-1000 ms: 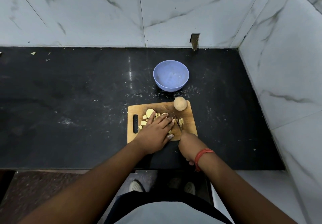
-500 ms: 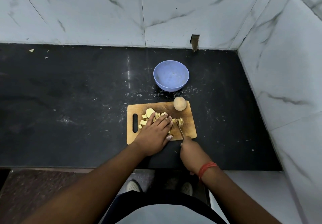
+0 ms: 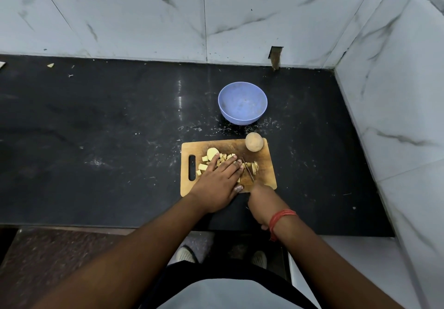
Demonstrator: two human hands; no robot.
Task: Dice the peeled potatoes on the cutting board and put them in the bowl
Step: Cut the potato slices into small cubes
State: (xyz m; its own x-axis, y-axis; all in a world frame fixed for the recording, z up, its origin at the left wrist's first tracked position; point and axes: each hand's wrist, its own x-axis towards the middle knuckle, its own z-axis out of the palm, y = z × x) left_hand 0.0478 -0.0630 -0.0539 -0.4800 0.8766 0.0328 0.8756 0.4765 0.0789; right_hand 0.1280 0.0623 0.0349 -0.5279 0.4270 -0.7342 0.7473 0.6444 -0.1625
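Observation:
A wooden cutting board (image 3: pixel 265 171) lies on the black counter. Pale potato pieces (image 3: pixel 211 155) are scattered over its left and middle part, with a small sliced clump (image 3: pixel 253 165) to the right of the blade. A whole peeled potato (image 3: pixel 254 142) stands at the board's far right corner. My left hand (image 3: pixel 219 179) lies flat with straight fingers pressing on the pieces. My right hand (image 3: pixel 263 204) grips a knife (image 3: pixel 248 172) whose thin blade points away across the board, next to my left fingertips. A blue bowl (image 3: pixel 242 103) with nothing visible inside stands beyond the board.
The black counter (image 3: pixel 108 140) stretches left, with crumbs near the back left. Marble walls close the back and the right side (image 3: pixel 396 116). The counter's front edge runs just below my wrists; my feet show on the floor beneath.
My right hand has drawn back toward me a little with the knife, then come forward again. My left hand has stayed pressed on the pieces. The view has shifted slightly.

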